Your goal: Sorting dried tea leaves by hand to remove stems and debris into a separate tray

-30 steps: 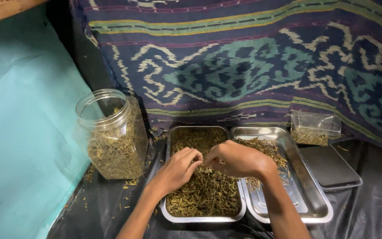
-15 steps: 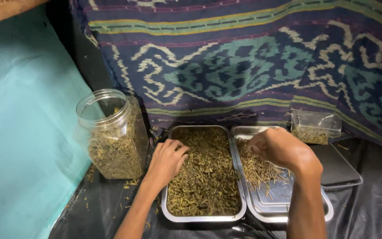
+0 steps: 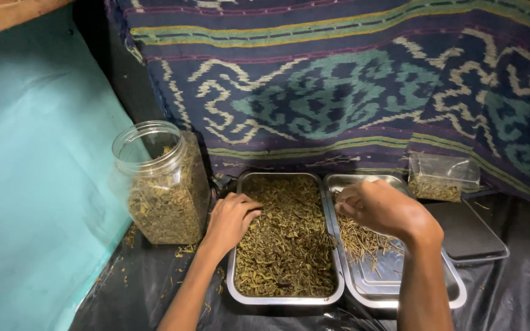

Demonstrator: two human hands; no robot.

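Two steel trays stand side by side on black plastic. The left tray (image 3: pixel 284 300) is full of dried green-brown leaves (image 3: pixel 289 245). My left hand (image 3: pixel 230 217) rests on its left rim, fingers bent and touching the leaves. The right tray (image 3: pixel 432 293) holds a thin heap of pale dried stems (image 3: pixel 363 245). My right hand (image 3: pixel 381 208) hovers over that heap near the divide between the trays, fingers curled together; whether they pinch any stems is hidden.
A clear open jar (image 3: pixel 164 184) of dried leaves stands left of the trays. A small clear bag (image 3: pixel 443 178) of leaves and a dark flat tray (image 3: pixel 467 230) lie to the right. A patterned woven cloth (image 3: pixel 338 92) hangs behind; a teal wall (image 3: pixel 32 184) is on the left.
My right hand went from the left tray across to the stem tray, then drifted slightly back left. My left hand shifted to the left tray's rim.
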